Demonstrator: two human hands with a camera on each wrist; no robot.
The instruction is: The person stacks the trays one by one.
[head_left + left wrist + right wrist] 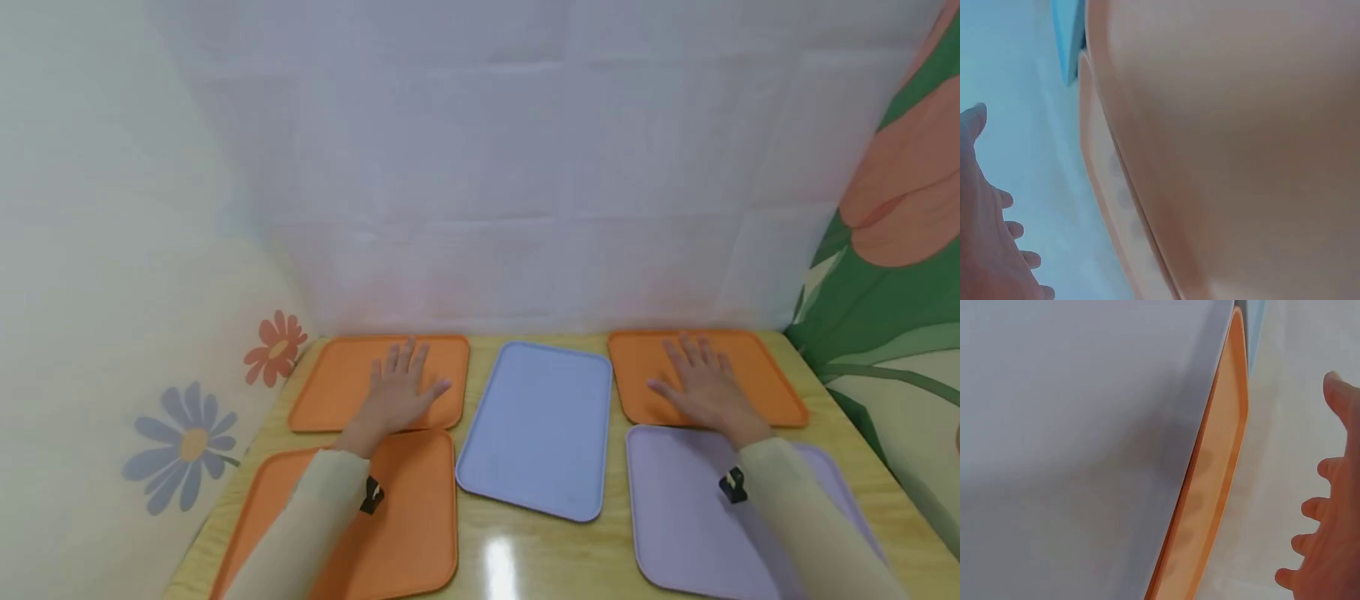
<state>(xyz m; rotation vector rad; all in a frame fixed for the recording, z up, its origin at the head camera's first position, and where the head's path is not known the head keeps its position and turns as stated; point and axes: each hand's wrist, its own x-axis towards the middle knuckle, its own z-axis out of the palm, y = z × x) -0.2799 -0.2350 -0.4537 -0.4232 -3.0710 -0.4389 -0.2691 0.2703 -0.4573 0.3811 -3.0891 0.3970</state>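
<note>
Orange back trays point(341, 385), L grip point(397, 397) & R grip point(707, 388) above, each splayed apart

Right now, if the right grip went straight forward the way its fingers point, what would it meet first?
Probably the pale sheet at the back; the right grip appears raised above the far-right orange tray, though its exact height and distance are unclear.

The centre tray point(534, 429) rests on the bench point(570, 558). To its left, the far-left tray point(341, 382) lies behind the near-left tray point(420, 525); to its right, the far-right tray point(753, 375) lies behind the near-right tray point(675, 517). The sheet point(487, 167) stands behind them.
</note>
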